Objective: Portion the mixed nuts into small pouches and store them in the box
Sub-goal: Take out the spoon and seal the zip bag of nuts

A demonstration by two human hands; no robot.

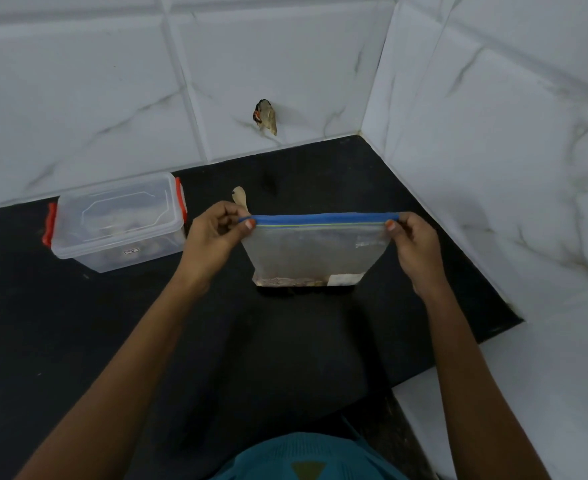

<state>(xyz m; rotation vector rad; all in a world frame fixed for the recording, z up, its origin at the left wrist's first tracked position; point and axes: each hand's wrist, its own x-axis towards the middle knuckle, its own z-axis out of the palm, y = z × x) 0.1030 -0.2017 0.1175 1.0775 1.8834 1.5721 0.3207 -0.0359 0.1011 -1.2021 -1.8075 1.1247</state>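
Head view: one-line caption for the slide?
The left hand and right hand pinch the top corners of a clear zip bag standing on a black counter, lidded plastic box at left.

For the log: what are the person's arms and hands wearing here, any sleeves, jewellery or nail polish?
Both forearms are bare, with no sleeves, watch or bangles. No rings show on the left hand or right hand. Both thumbnails wear orange polish. A teal knitted top with a dark triangle shows at the bottom edge.
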